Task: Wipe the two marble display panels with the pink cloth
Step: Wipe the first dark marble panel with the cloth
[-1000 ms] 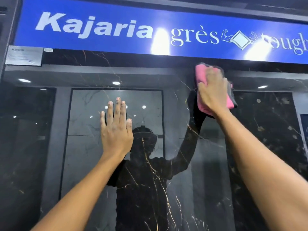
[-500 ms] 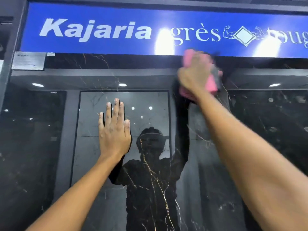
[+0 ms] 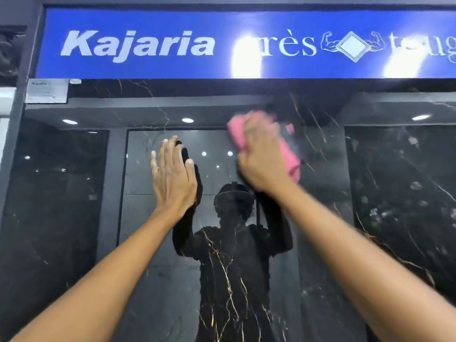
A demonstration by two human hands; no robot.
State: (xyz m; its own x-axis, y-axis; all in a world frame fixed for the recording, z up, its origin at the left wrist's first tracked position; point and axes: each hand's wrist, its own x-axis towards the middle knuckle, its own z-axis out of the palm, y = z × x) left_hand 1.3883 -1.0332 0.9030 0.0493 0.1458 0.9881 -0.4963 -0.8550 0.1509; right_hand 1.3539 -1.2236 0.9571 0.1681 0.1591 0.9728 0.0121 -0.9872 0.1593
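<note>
1. Two hands are raised to the glossy dark marble panel. The right hand grips the bunched pink cloth and presses it against the panel's upper part; both are motion-blurred.
2. The left hand has its fingers straight and together, held up at the panel and holding nothing; contact cannot be confirmed.
3. Step in hand, by judgement: wiping the upper band of the first panel. The lower area and any second panel remain to be done.
4. Next move calls for overlapping strokes carried downward, with steady pressure.
5. Surroundings: a blue sign directly above; a grey label plate at upper left. The left hand lies in the cloth's leftward path.
</note>
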